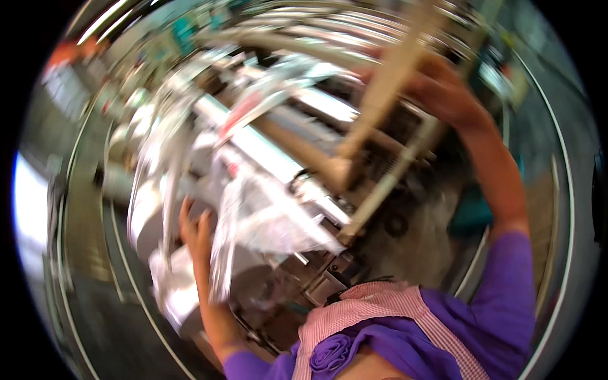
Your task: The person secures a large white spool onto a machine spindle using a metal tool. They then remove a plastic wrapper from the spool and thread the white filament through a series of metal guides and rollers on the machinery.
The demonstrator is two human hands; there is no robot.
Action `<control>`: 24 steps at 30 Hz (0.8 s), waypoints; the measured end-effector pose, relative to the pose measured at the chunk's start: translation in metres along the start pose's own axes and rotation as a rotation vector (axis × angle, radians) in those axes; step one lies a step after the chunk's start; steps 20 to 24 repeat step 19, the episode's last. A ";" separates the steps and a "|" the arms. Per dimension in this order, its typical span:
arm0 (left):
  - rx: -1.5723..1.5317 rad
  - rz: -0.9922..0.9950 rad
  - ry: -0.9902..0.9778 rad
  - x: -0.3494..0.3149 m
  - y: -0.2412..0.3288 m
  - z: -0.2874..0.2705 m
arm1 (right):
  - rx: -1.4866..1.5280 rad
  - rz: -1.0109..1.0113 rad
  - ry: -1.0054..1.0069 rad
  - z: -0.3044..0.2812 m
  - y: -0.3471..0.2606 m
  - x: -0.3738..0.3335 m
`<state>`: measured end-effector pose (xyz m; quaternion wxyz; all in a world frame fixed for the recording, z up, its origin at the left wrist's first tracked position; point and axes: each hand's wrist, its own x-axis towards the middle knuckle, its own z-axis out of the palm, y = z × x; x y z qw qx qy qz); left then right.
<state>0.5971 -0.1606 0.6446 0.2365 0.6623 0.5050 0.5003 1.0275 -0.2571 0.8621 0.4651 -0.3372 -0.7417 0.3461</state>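
Observation:
Much of the view is smeared by motion. My right hand is raised at the upper right, its blurred fingers seemingly wrapped round a long tan bar that slants down toward the machine's rollers. Whether that bar is wood or cardboard I cannot tell. On the left, my left hand has its fingers apart beside large white rolls. Crumpled clear plastic film hangs next to its wrist and drapes over the machine. A shiny metal roller runs slantwise between my hands.
Several pale rails cross the machine's far end. A light-coloured frame bar edges its right side. Something teal sits low beside my right arm. More white rolls stand at the far left.

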 end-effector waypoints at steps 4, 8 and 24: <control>-0.104 0.170 0.329 -0.041 -0.027 -0.020 | -0.075 0.113 0.189 0.044 0.033 0.078; 0.530 0.565 0.435 -0.108 -0.030 -0.011 | -0.445 0.061 0.304 0.072 0.095 0.081; 0.528 -0.444 -0.394 -0.335 -0.141 0.031 | 0.124 -0.359 -0.091 -0.019 0.024 -0.065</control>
